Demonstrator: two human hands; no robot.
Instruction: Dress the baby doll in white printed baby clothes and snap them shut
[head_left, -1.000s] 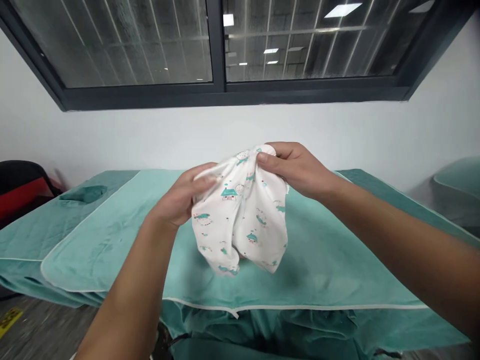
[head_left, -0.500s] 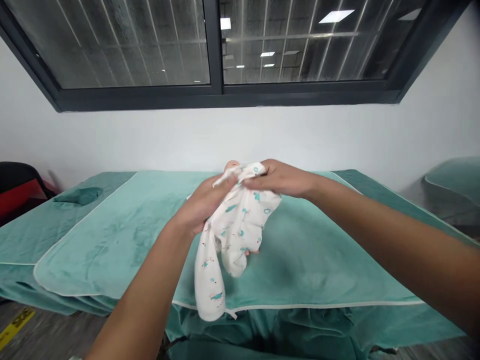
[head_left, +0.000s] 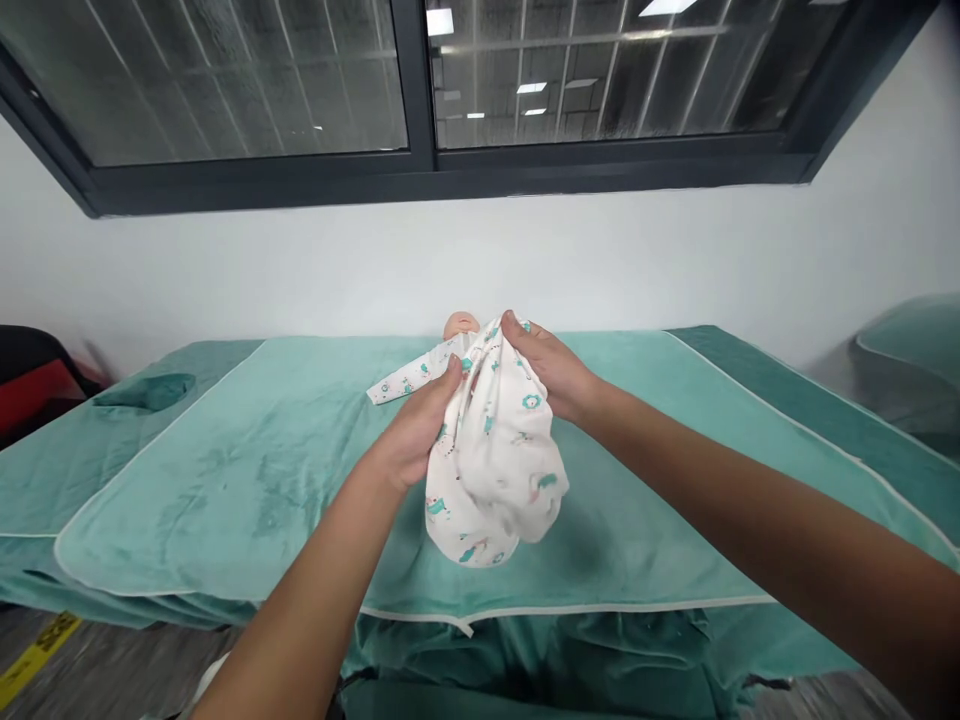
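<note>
The left hand (head_left: 420, 425) and the right hand (head_left: 555, 370) hold up a soft white cloth garment with small green pictures (head_left: 499, 460) above the middle of a wide bed with a fuzzy green cover (head_left: 225, 480). The right hand pinches the top of the garment between its thumb and fingers. The left hand grips the garment's left side, with its thumb on the front and its fingers mostly hidden behind. The cloth looks thin and bendy. It hangs in long folds from the hands and puffs out into round, baggy shapes at the bottom, nearer the bed's front edge. Behind the garment, close to the bed's back edge, a smooth, round, pinkish doll head (head_left: 460, 323) peeks out. Next to it, a long, flat white cloth sleeve with green pictures (head_left: 409, 380) points out to the left. The rest of the doll is hidden by the garment. A thin white trim (head_left: 585, 608) runs along the cover's front edge, and darker green cloth (head_left: 585, 650) droops below in wavy folds. Near the bed's back left corner is a dark oval hollow (head_left: 146, 392).
</note>
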